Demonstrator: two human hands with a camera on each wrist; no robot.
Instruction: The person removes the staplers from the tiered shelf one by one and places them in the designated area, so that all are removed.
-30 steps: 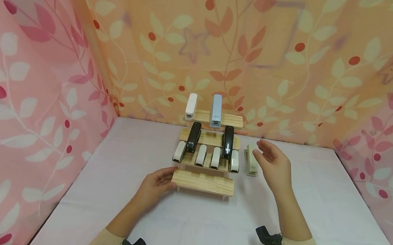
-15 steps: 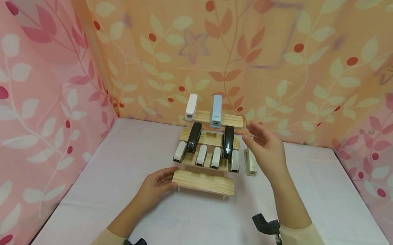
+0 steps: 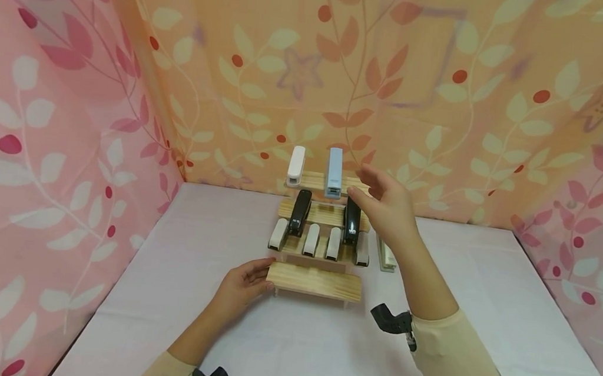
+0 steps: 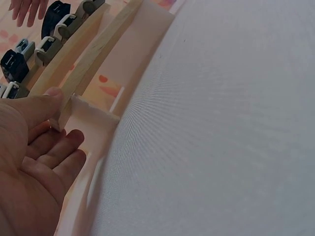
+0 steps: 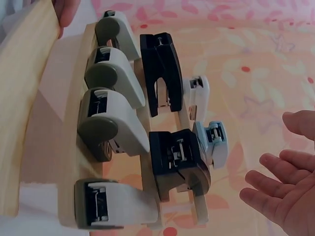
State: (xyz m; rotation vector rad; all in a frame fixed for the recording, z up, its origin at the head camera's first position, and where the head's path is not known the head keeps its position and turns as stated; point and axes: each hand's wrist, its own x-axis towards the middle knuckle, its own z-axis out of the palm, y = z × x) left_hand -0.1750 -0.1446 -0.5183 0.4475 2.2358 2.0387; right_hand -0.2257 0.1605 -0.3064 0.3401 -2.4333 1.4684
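A stepped wooden stand (image 3: 320,284) holds several staplers. My left hand (image 3: 237,286) holds the left end of its lowest board, the thumb (image 4: 54,93) on the board's edge and the fingers beside and below it. That board bears nothing. My right hand (image 3: 387,209), fingers extended and holding nothing, hovers right of the light blue stapler (image 3: 334,174) on the top board. A white stapler (image 3: 296,167) stands left of the blue one. Two black staplers (image 5: 160,69) stand on the board below, and several small white staplers (image 5: 115,118) line the one under that.
A pale green stapler (image 3: 387,258) lies on the white-covered table (image 3: 294,352) right of the stand, partly hidden by my right forearm. Behind the stand hangs an orange patterned curtain (image 3: 234,100); pink patterned cloth (image 3: 29,202) closes off the left side.
My right hand has moved left and away from me, from beside the pale green stapler to beside the blue stapler. My left hand has stayed at the lowest board's end.
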